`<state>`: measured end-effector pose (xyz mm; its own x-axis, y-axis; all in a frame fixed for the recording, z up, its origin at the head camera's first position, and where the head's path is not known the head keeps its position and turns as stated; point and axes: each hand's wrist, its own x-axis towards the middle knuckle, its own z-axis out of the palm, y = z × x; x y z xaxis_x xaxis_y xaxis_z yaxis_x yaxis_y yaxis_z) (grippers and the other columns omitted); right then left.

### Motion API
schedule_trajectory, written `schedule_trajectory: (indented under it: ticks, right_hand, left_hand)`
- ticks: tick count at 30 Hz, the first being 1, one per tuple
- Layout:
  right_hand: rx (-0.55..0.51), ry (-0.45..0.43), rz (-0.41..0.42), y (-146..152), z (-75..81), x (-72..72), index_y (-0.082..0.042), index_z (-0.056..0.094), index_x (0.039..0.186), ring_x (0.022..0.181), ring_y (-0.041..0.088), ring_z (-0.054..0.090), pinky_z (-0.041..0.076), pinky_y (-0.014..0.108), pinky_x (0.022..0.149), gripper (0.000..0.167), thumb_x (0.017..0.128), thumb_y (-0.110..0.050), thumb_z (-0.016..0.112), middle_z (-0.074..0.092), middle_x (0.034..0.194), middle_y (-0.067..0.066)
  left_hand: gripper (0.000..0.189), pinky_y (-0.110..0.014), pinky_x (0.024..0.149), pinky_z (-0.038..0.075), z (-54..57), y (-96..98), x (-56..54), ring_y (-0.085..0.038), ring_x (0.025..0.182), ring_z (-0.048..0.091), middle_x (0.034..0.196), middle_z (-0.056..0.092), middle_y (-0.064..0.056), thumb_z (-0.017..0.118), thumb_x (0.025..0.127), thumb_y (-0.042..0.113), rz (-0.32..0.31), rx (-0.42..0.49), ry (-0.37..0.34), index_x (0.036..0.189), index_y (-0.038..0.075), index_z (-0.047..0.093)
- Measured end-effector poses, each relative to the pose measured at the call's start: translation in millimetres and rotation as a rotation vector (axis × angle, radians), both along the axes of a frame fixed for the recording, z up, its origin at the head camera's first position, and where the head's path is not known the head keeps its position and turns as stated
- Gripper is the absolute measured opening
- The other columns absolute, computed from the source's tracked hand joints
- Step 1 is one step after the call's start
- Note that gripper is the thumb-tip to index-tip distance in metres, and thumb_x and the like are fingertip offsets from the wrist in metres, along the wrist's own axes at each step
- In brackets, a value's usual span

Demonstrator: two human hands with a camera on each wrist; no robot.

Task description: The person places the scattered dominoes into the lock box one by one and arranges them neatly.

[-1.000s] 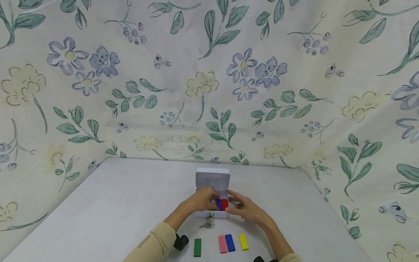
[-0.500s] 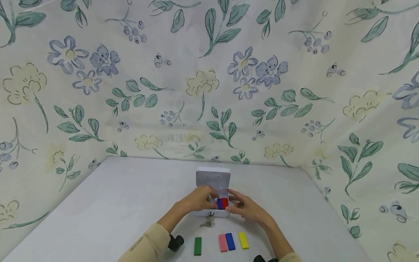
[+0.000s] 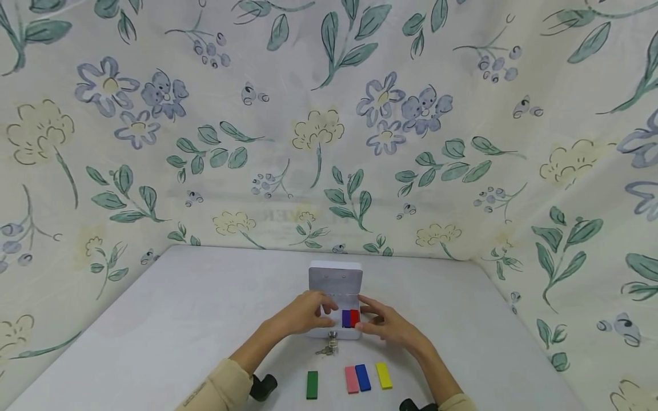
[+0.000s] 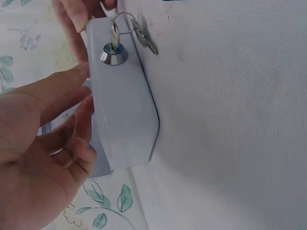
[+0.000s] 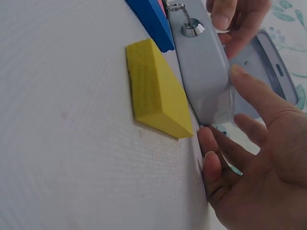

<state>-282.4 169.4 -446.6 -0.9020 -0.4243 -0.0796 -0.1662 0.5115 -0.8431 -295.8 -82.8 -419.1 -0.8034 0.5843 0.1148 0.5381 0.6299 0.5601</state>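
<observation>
The left hand [image 3: 307, 313] covers the left interior of the box [image 4: 127, 120]; anything beneath it is hidden. Its grip is slack, fingers bent, thumb and forefinger apart with nothing visible between them. The right hand [image 3: 389, 330] touches the box's right end, grip loose, thumb at the front rim.

The box stands on the white desk [image 3: 216, 302]: smooth, light grey, round-cornered, lid [image 3: 335, 281] raised. Inside at right, a violet block [image 3: 346, 318] adjoins a red block [image 3: 354, 318].

Keys [image 3: 324, 350] hang from the bevelled metal lock [image 4: 114, 55]. The yellow block [image 5: 146, 86] is a matte, sharp-edged slab; the blue block [image 5: 151, 21] is cut off in the right wrist view.
</observation>
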Motion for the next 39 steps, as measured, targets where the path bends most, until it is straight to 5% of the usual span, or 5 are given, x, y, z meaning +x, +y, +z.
schedule_trajectory:
  ticks: [12, 24, 39]
  right_hand:
    - [0.002, 0.001, 0.003, -0.9, 0.4, 0.6, -0.021, 0.032, 0.154, 0.107, 0.025, 0.06, 0.053, 0.037, 0.077, 0.073, 0.091, -0.035, 0.067, 0.047, 0.147, 0.023]
    - [0.012, 0.014, -0.008, -2.5, 0.3, 1.4, -0.021, 0.033, 0.154, 0.112, 0.029, 0.059, 0.054, 0.043, 0.084, 0.075, 0.09, -0.037, 0.068, 0.048, 0.147, 0.022]
    - [0.01, 0.034, 0.008, 0.6, -2.8, -1.0, -0.019, 0.033, 0.153, 0.113, 0.031, 0.059, 0.054, 0.044, 0.082, 0.073, 0.091, -0.035, 0.068, 0.048, 0.146, 0.024]
  left_hand:
    - [0.036, -0.015, 0.065, 0.049, 9.6, -3.6, 16.8, -0.02, 0.086, 0.061, 0.101, 0.068, -0.009, 0.078, 0.084, 0.026, -0.035, -0.028, 0.002, 0.114, 0.007, 0.072]
    - [0.038, -0.018, 0.067, 0.047, 12.9, -17.5, 36.7, -0.011, 0.082, 0.057, 0.099, 0.068, -0.003, 0.076, 0.084, 0.035, -0.048, -0.07, -0.043, 0.113, 0.01, 0.073]
    - [0.04, -0.018, 0.066, 0.049, 7.5, -26.7, 61.8, -0.009, 0.082, 0.058, 0.102, 0.068, 0.003, 0.079, 0.081, 0.036, -0.007, -0.099, -0.201, 0.115, 0.016, 0.072]
